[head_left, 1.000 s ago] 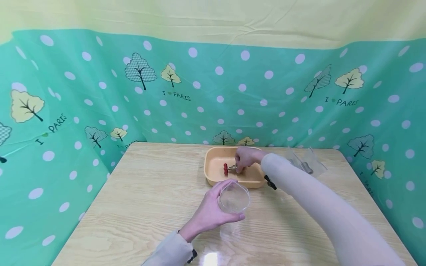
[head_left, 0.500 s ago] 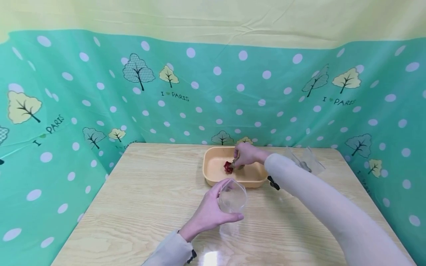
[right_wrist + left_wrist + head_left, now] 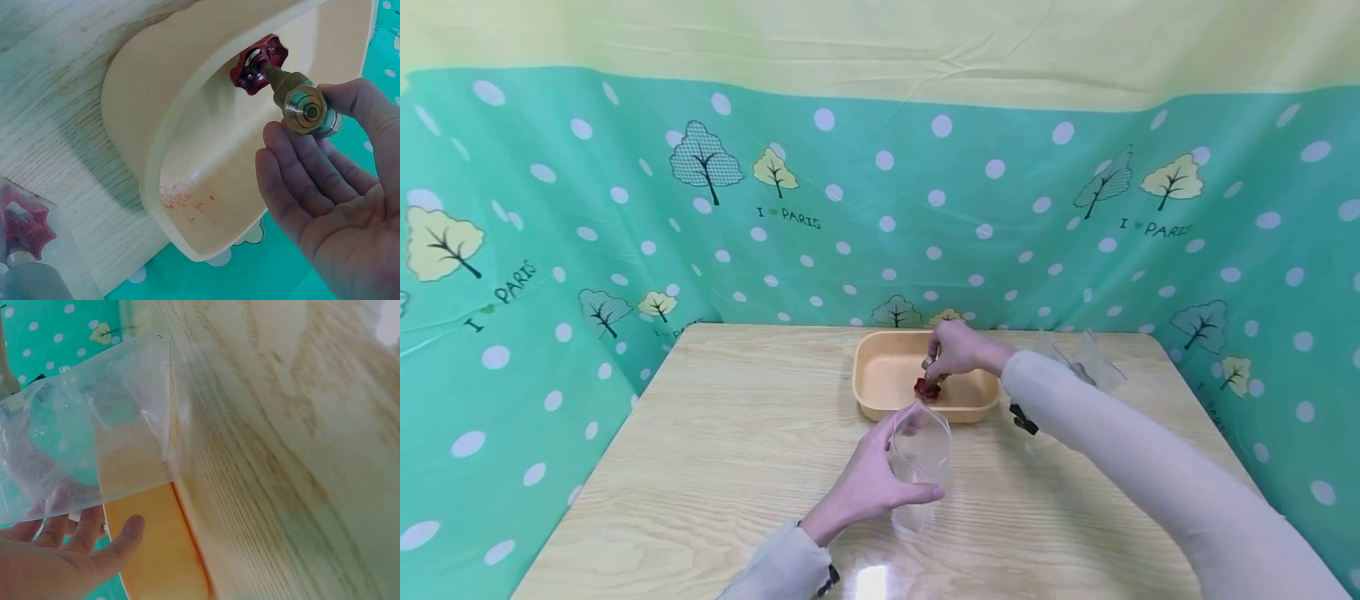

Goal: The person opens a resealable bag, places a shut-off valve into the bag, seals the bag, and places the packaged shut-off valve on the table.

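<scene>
My left hand (image 3: 868,483) holds a clear plastic bag (image 3: 922,442) above the table in front of the tray, its mouth spread between thumb and fingers. In the left wrist view the bag (image 3: 134,444) hangs across the fingers, with the thumb apart from it. Over the tan tray (image 3: 880,367) my right hand (image 3: 957,346) pinches a brass valve (image 3: 306,106) by its body. The valve's red handwheel (image 3: 259,62) points down toward the tray floor, and its threaded opening faces the right wrist camera.
To the right of the tray lies another clear bag (image 3: 1097,367); up close, the bagged valve (image 3: 28,231) has a red handwheel and a grey body. Small red flecks (image 3: 187,200) mark the tray floor. A polka-dot curtain (image 3: 850,208) stands behind the wooden table (image 3: 737,433).
The valve in my right hand has turned so its handwheel, which pointed left, now points down. My left hand and the bag have barely moved.
</scene>
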`<state>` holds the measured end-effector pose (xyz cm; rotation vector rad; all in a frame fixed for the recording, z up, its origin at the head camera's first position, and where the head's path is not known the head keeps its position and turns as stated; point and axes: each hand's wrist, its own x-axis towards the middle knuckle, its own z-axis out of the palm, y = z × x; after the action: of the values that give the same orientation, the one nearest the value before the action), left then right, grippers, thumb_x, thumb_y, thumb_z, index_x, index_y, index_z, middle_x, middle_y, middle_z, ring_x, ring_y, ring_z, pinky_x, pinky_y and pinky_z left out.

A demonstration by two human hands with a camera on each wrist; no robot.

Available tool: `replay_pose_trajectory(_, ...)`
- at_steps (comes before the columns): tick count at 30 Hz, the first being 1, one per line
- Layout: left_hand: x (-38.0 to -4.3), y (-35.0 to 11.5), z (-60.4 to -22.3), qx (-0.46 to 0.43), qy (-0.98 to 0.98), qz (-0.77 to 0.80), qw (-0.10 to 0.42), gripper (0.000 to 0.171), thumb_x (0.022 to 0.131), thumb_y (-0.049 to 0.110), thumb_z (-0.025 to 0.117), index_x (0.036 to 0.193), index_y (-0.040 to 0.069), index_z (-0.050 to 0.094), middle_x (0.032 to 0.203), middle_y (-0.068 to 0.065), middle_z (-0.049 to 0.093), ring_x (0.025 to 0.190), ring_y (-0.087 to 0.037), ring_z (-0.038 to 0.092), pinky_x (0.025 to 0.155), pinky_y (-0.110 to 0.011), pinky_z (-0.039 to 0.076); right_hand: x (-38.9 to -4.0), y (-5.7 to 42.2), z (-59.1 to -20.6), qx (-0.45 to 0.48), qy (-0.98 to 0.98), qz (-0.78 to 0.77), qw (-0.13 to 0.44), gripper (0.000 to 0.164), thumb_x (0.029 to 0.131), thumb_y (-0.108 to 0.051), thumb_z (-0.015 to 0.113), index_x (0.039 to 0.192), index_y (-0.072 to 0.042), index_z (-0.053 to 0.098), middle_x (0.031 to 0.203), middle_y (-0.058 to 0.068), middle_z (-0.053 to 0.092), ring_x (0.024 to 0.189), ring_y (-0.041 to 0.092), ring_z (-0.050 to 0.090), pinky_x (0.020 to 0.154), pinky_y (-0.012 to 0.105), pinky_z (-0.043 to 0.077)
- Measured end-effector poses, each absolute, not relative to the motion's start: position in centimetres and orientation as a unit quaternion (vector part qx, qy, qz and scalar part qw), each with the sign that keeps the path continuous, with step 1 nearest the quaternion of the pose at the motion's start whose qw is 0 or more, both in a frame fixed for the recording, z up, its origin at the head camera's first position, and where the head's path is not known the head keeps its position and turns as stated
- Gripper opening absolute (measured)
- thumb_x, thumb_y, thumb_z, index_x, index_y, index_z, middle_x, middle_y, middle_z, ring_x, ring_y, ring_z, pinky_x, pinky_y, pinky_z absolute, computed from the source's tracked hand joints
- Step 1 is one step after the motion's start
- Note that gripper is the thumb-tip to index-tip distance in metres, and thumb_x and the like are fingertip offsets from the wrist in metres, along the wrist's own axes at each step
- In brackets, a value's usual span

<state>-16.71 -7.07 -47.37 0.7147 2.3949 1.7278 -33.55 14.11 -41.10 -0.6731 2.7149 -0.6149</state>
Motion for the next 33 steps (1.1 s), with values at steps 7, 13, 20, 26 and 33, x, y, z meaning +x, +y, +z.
replay_pose_trajectory(7,-16.9,-7.0,-47.8,0.236,0.788,0.567,0.052,0.103,0.07,0.029,0.099,0.157,0.022,0.046,0.138,0.003,0.061,0.132,-0.019,0.054,0.114,-0.059,0.039,-32.8,14.5,-40.0,-0.226,0.942,-0.225,0.103,0.019,0.077,-0.015,0.088,0.077,-0.008,0.071,0.073,0.001,0.068,0.064,0.014,0.058,0.059,0.026,0.049)
replay_pose_trajectory(13,-16.9,-6.9,-47.9,0.237,0.793,0.559,0.047,0.096,0.072,0.034,0.098,0.154,0.025,0.049,0.14,-0.001,0.061,0.132,-0.019,0.054,0.115,-0.057,0.038,-32.2,14.6,-38.8,-0.196,0.945,-0.246,0.09,0.026,0.077,-0.018,0.087,0.065,-0.013,0.064,0.064,-0.001,0.061,0.057,0.011,0.051,0.052,0.025,0.042)
replay_pose_trajectory(20,-17.2,-6.7,-47.9,0.234,0.802,0.549,0.029,0.093,0.073,0.04,0.097,0.153,0.025,0.051,0.135,0.011,0.062,0.128,-0.013,0.056,0.112,-0.05,0.041,-31.1,14.6,-37.2,-0.18,0.947,-0.255,0.077,0.041,0.076,-0.019,0.085,0.056,-0.019,0.048,0.052,-0.006,0.044,0.049,0.007,0.037,0.047,0.023,0.029)
replay_pose_trajectory(26,-17.3,-6.4,-47.6,0.225,0.805,0.549,0.022,0.093,0.073,0.04,0.096,0.153,0.023,0.051,0.135,0.01,0.062,0.127,-0.014,0.057,0.111,-0.051,0.042,-30.0,14.8,-35.8,-0.163,0.95,-0.259,0.066,0.046,0.077,-0.02,0.084,0.054,-0.019,0.044,0.049,-0.008,0.036,0.046,0.007,0.031,0.045,0.022,0.026)
replay_pose_trajectory(33,-17.3,-6.1,-47.4,0.213,0.811,0.545,0.014,0.091,0.073,0.042,0.095,0.151,0.018,0.053,0.135,0.008,0.064,0.128,-0.016,0.058,0.112,-0.053,0.042,-28.9,14.7,-33.9,-0.145,0.955,-0.253,0.058,0.041,0.078,-0.024,0.086,0.057,-0.017,0.052,0.05,-0.006,0.044,0.046,0.007,0.038,0.045,0.022,0.031)
